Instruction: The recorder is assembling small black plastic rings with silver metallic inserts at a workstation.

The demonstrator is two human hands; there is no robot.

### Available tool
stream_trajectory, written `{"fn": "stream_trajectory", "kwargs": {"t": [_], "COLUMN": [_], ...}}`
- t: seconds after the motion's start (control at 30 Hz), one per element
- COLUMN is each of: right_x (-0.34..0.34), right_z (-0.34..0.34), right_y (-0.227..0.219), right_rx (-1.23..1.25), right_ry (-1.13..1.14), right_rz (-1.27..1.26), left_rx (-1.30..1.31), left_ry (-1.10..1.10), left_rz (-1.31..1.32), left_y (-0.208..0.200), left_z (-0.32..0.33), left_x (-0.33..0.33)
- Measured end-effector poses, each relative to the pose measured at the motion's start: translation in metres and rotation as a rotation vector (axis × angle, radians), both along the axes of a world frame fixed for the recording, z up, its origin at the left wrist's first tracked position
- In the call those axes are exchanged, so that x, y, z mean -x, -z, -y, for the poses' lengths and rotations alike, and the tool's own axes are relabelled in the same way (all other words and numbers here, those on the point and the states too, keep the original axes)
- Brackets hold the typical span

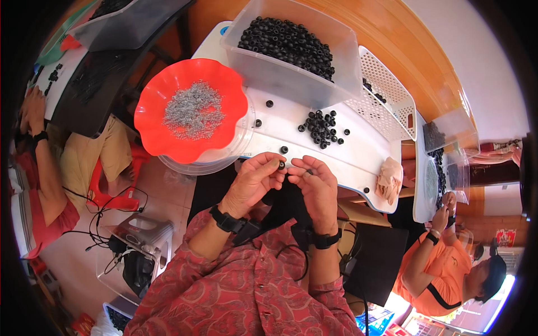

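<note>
Piece in hand: one small black piece (282,166), pinched upright between thumb and forefinger of the left hand (252,182), at the near edge of the white desk (280,124). A dark opening shows at its end. The right hand (315,193) is just beside it, fingers curled and tips drawn toward the thumb; whether they grip something thin cannot be told.

Step, as judged: close two-handed work on a single piece. Next move probably calls for a steady left pinch and careful lining up by the right fingertips.

Materials. Loose cluster (321,129) of similar pieces lies right of the desk's middle: short, rounded, matt black, hollow, likely plastic or rubber. A few strays sit apart, one near the right end of the near edge. Clear bin (291,87) at the far edge: smooth, translucent, hard-walled, with a deep heap of the same pieces. Red bowl (150,120) at the left end: glossy, scalloped rim, holding fine silvery bits (193,112), metallic in look, too small to make out singly. It rests over a clear round tray (244,134). White basket (386,73) toward the far right corner: perforated, rigid. Crumpled cloth (389,178) at the near right corner: pale pink, soft, folded.
</note>
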State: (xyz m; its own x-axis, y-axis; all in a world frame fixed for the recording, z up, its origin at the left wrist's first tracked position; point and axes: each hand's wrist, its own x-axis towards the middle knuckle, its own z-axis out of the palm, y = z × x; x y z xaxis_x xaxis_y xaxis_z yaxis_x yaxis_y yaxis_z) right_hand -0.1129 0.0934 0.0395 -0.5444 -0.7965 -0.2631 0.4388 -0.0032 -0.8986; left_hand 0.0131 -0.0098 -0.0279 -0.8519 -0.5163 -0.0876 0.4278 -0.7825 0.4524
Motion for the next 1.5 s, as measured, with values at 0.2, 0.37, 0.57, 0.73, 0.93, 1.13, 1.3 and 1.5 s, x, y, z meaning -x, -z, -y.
{"fn": "stream_trajectory", "kwargs": {"t": [0.2, 0.37, 0.57, 0.73, 0.93, 1.13, 1.3, 1.5], "right_x": [0.0, -0.002, 0.002, 0.002, -0.006, -0.01, -0.018, -0.02], "right_z": [-0.008, -0.011, -0.014, -0.017, -0.014, -0.01, -0.008, -0.007], "right_y": [0.012, 0.016, 0.015, 0.017, 0.012, 0.01, 0.004, 0.011], "right_rx": [0.013, 0.012, 0.039, 0.059, -0.014, -0.017, -0.09, -0.027], "right_ry": [0.015, 0.032, 0.081, 0.064, 0.049, 0.113, 0.126, 0.151], "right_rz": [-0.12, -0.236, -0.252, -0.188, -0.31, -0.341, -0.425, -0.583], "left_rx": [-0.012, -0.023, -0.029, -0.011, 0.026, 0.012, -0.003, 0.004], "left_ry": [0.004, 0.016, 0.028, 0.052, 0.074, 0.069, 0.057, 0.066], "left_rz": [-0.005, -0.005, -0.008, -0.032, 0.015, 0.003, 0.011, -0.01], "left_y": [-0.001, -0.003, -0.007, -0.006, -0.009, -0.006, -0.009, -0.009], "left_z": [0.0, -0.002, -0.004, -0.009, -0.013, -0.013, -0.013, -0.012], "left_x": [0.001, 0.001, 0.002, 0.006, 0.007, 0.006, 0.005, 0.005]}}
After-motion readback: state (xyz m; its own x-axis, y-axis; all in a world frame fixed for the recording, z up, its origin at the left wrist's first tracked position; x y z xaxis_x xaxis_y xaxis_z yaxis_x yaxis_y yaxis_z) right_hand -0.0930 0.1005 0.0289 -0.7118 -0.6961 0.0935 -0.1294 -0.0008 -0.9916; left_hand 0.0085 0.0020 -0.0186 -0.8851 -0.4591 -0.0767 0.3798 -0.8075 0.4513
